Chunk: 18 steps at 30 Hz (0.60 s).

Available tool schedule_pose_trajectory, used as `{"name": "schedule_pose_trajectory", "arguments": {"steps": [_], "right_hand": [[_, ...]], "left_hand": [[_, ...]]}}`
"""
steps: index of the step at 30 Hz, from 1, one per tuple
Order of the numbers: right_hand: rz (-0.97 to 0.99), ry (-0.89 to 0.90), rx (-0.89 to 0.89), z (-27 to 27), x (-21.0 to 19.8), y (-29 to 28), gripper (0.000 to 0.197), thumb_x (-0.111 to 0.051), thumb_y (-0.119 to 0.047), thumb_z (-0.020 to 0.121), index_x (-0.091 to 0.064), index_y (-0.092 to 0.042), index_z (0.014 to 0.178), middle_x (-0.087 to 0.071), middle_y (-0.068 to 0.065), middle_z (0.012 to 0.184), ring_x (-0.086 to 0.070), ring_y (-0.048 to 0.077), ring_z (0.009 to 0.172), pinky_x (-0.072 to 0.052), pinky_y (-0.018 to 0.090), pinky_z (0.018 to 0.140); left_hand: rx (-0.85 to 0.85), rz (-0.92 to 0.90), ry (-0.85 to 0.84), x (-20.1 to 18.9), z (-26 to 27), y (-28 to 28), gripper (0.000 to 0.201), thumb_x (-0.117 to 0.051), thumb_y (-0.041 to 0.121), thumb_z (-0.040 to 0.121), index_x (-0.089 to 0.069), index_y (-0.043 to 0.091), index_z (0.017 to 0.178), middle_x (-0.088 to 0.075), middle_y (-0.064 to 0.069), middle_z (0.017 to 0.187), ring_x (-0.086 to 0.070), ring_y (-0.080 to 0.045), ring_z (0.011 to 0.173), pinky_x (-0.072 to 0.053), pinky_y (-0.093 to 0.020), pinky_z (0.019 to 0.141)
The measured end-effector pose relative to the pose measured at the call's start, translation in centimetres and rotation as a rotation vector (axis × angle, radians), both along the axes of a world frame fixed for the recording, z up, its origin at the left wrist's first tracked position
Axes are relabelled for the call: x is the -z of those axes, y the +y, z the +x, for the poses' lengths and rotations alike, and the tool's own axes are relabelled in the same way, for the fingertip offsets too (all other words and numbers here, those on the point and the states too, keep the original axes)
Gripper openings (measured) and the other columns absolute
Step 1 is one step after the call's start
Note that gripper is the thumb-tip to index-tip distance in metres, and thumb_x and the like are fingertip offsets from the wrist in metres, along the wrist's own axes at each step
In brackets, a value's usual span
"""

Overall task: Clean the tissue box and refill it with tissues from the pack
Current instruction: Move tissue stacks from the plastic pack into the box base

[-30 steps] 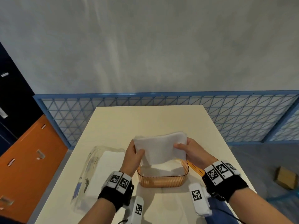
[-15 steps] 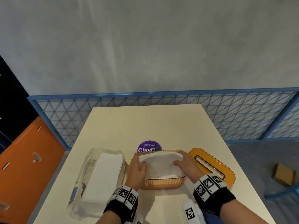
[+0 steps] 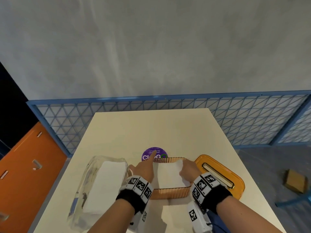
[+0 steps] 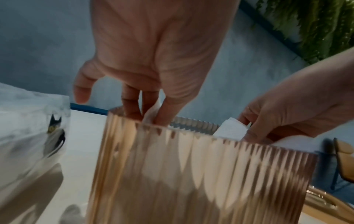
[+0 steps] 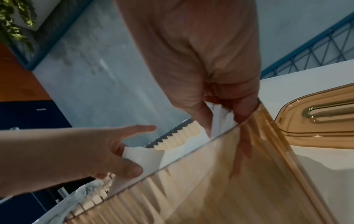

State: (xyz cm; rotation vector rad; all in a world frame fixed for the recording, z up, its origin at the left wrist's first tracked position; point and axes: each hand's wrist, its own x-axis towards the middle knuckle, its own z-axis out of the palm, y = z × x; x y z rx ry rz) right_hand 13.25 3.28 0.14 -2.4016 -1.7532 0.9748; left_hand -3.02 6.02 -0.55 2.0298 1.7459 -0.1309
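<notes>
An amber ribbed tissue box (image 3: 170, 193) stands open on the table, close to me. A white stack of tissues (image 3: 169, 175) lies inside it. My left hand (image 3: 148, 165) holds the stack's left edge, its thumb on top and its index finger stretched out over the far rim. In the left wrist view its fingers (image 4: 132, 106) dip inside the box (image 4: 191, 174). My right hand (image 3: 185, 169) pinches the stack's right edge (image 5: 220, 115) just inside the wall (image 5: 249, 166). The amber lid (image 3: 218, 175) with its slot lies to the right.
A clear plastic tissue pack (image 3: 101, 185) with more white tissues lies left of the box. A round purple label (image 3: 154, 153) shows just behind the box. A blue mesh fence (image 3: 168, 115) runs past the table's far edge, and orange drawers (image 3: 28, 165) stand at the left.
Both hands have lowered the tissue stack from above the box down into it. My left index finger now stretches out.
</notes>
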Motion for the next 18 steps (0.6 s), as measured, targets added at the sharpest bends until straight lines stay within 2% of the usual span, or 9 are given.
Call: {"name": "schedule_pose_trajectory", "arguments": {"steps": [5, 8, 10, 12, 15, 17, 18], "right_hand": [[-0.058, -0.164, -0.051, -1.0, -0.1, -0.1, 0.032, -0.040, -0.005, 0.097, -0.047, 0.003, 0.128, -0.052, 0.015, 0.136, -0.049, 0.026, 0.127, -0.039, 0.027, 0.102], [-0.085, -0.209, -0.109, -1.1, -0.2, -0.2, 0.034, -0.040, -0.006, 0.098, -0.044, 0.001, 0.131, -0.048, 0.015, 0.139, -0.046, 0.025, 0.130, -0.036, 0.026, 0.104], [0.005, -0.225, -0.115, -1.3, -0.1, -0.4, 0.033, -0.040, -0.003, 0.096, -0.043, 0.001, 0.129, -0.048, 0.016, 0.136, -0.049, 0.026, 0.125, -0.040, 0.026, 0.099], [0.173, -0.298, -0.119, -1.7, -0.5, -0.9, 0.035, -0.042, 0.000, 0.093, -0.040, -0.001, 0.128, -0.046, 0.015, 0.131, -0.050, 0.026, 0.120, -0.044, 0.028, 0.092], [0.234, -0.324, -0.299, -1.9, -0.4, -0.8, 0.042, -0.044, -0.001, 0.092, -0.040, -0.010, 0.133, -0.039, 0.012, 0.132, -0.043, 0.028, 0.120, -0.043, 0.032, 0.091], [0.111, -0.229, -0.409, -1.5, 0.4, -0.3, 0.047, -0.052, -0.004, 0.091, -0.044, -0.017, 0.135, -0.039, 0.010, 0.133, -0.044, 0.030, 0.120, -0.043, 0.036, 0.095], [0.029, -0.213, -0.439, -1.2, 0.8, -0.2, 0.047, -0.056, -0.004, 0.088, -0.047, -0.017, 0.133, -0.040, 0.011, 0.132, -0.048, 0.031, 0.115, -0.044, 0.037, 0.093]], "left_hand": [[0.070, 0.099, 0.149, 0.9, 0.7, -0.1, 0.080, -0.037, 0.000, 0.094, 0.008, 0.036, 0.149, -0.060, -0.004, 0.121, -0.053, -0.023, 0.116, -0.023, -0.055, 0.107], [0.071, 0.182, 0.214, 1.2, 0.9, -0.8, 0.081, -0.044, 0.004, 0.093, 0.007, 0.029, 0.151, -0.047, -0.006, 0.136, -0.044, -0.025, 0.125, -0.026, -0.055, 0.106], [0.100, 0.290, 0.240, 0.6, 0.9, -1.4, 0.075, -0.045, 0.002, 0.092, -0.004, 0.023, 0.151, -0.035, -0.009, 0.144, -0.037, -0.028, 0.130, -0.029, -0.050, 0.105], [0.190, 0.323, 0.192, 0.5, 0.8, -1.7, 0.059, -0.042, 0.000, 0.091, -0.026, 0.018, 0.145, -0.035, -0.009, 0.142, -0.040, -0.028, 0.127, -0.036, -0.041, 0.101], [0.337, 0.134, 0.102, 1.3, 0.5, -1.3, 0.048, -0.047, 0.000, 0.091, -0.044, 0.016, 0.137, -0.037, -0.008, 0.141, -0.040, -0.025, 0.129, -0.043, -0.038, 0.102], [0.376, -0.028, 0.137, 1.3, 0.1, -0.9, 0.049, -0.053, 0.003, 0.089, -0.047, 0.019, 0.135, -0.034, -0.009, 0.142, -0.039, -0.028, 0.131, -0.041, -0.040, 0.106], [0.389, -0.076, 0.155, 1.3, 0.1, -0.8, 0.048, -0.052, 0.004, 0.090, -0.046, 0.021, 0.135, -0.035, -0.011, 0.140, -0.041, -0.030, 0.130, -0.041, -0.041, 0.105]]}}
